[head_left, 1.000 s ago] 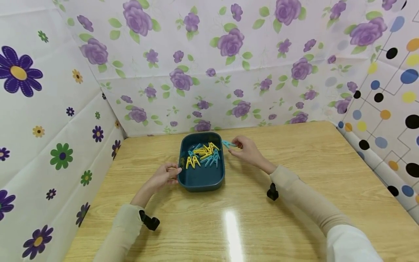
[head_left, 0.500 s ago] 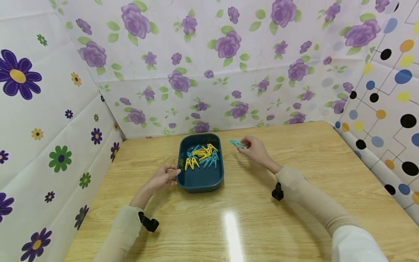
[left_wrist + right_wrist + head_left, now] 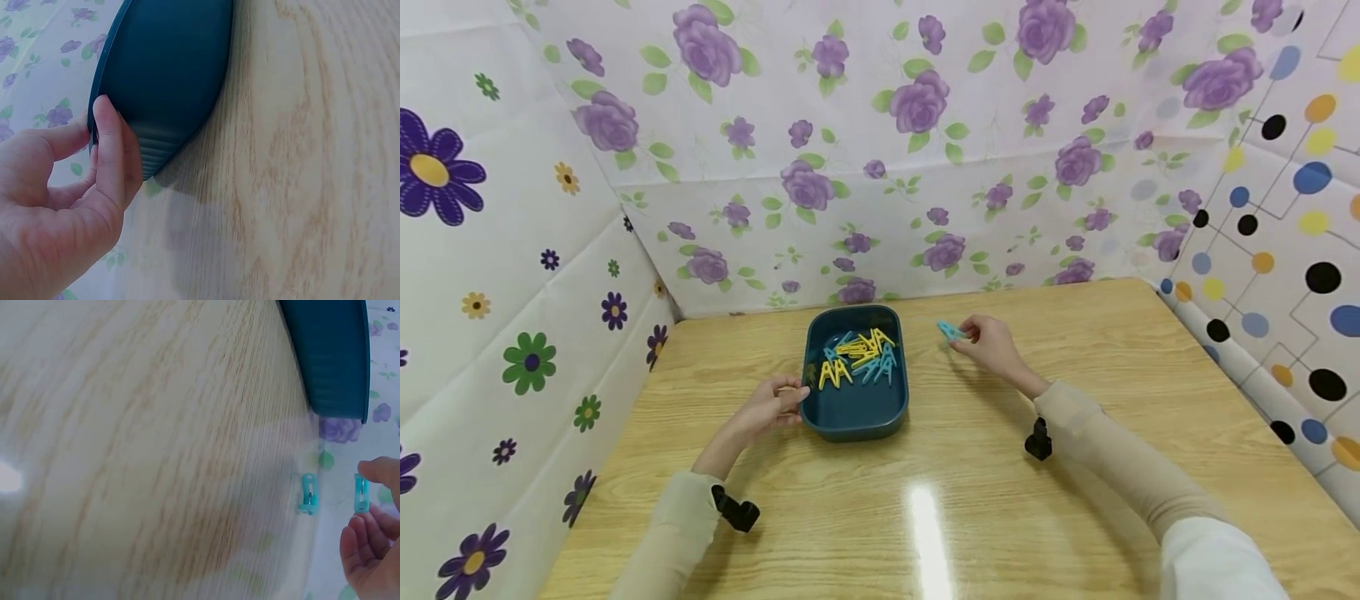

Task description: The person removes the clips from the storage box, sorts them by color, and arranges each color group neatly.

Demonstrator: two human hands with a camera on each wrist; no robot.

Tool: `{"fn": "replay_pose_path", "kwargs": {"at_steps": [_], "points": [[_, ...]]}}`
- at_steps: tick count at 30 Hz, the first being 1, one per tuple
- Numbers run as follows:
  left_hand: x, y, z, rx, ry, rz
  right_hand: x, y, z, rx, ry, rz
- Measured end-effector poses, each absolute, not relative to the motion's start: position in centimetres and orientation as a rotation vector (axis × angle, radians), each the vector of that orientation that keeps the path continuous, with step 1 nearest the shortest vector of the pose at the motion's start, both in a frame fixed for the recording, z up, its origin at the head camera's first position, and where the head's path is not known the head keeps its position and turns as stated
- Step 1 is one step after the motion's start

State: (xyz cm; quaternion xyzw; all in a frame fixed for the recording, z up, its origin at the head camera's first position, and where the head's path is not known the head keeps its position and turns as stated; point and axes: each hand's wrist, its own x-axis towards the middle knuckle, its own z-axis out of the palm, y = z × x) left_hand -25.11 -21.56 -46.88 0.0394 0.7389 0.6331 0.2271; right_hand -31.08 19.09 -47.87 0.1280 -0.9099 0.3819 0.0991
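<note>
A dark blue-green plastic bin [image 3: 854, 434] stands on the table in the head view. Inside lies a loose pile of yellow clothespins [image 3: 835, 374] and blue clothespins [image 3: 887, 360]. At the bin's left side, my left hand [image 3: 769, 403] grips the rim between thumb and fingers, as the left wrist view also shows [image 3: 75, 187]. To the right of the bin, my right hand [image 3: 994, 346] pinches one light blue clothespin [image 3: 948, 330] by its end, its other end pointing up and left. In the right wrist view this clothespin [image 3: 361, 492] sits between thumb and fingertips, over the tabletop.
The glossy wooden table [image 3: 1037, 517] reflects light and, in the right wrist view, the held clothespin. Flowered cloth [image 3: 880, 167] hangs behind the table's back edge, with patterned cloths at both sides. Black wrist cameras [image 3: 736, 508] sit on both forearms.
My right hand has moved right, away from the bin's edge, carrying the blue clothespin. My left hand stays at the bin's rim. The head view has shifted slightly.
</note>
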Motion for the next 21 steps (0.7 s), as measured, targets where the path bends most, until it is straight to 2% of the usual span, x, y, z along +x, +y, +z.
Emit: {"fn": "replay_pose_path", "kwargs": {"at_steps": [21], "points": [[-25.0, -21.8, -46.7, 0.084, 1.992, 1.744, -30.6, 20.5, -47.7, 0.059, -2.858, 1.124]]}}
